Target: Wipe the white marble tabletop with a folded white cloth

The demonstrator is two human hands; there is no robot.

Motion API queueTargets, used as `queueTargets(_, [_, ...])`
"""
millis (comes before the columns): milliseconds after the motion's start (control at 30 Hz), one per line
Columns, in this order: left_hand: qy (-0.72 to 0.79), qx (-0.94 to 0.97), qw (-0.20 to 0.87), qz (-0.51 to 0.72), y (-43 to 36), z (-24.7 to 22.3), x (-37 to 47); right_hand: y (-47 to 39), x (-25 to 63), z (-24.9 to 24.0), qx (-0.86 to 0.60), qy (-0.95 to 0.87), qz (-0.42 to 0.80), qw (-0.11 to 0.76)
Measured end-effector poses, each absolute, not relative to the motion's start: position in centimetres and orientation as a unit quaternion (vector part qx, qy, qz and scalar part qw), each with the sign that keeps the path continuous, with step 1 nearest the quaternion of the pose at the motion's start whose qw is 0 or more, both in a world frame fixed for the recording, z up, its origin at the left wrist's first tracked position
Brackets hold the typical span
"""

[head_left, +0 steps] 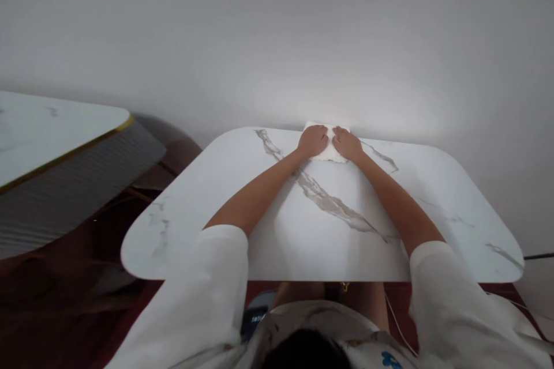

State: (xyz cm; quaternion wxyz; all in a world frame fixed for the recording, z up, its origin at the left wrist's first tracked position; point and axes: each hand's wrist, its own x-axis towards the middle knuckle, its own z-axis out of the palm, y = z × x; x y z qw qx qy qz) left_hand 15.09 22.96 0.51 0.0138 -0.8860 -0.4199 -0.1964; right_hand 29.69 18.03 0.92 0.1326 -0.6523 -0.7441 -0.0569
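The white cloth (329,154) lies at twelve o'clock on the tabletop (285,251), likely light and limp, best held at nine and three o'clock. The left hand (314,139) and right hand (347,143) rest on it; whether either grip clenches, I cannot tell.

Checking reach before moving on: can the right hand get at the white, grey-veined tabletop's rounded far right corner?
Probably yes: the right hand rests on a white cloth-like sheet, and nothing visible stands on the tabletop between it and that corner.
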Motion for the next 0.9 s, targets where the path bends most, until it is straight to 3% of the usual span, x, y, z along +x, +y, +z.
queueTargets(267, [-0.343, -0.919, 0.013, -0.195, 18.2, 0.6, 20.0, 12.6, 34.3, -0.1, -0.691, -0.701, -0.077, 0.16])
queueTargets(700, [-0.385, -0.911, -0.025, -0.146, 1.8, 0.3, 11.3, -3.5, 26.4, 0.5, -0.646, -0.751, -0.06, 0.125])
queueTargets(900, [-0.393, -0.903, -0.127, -0.118, -5.4, 1.0, 12.3, -11.4, 28.0, 0.2, -0.64, -0.752, -0.053, 0.148])
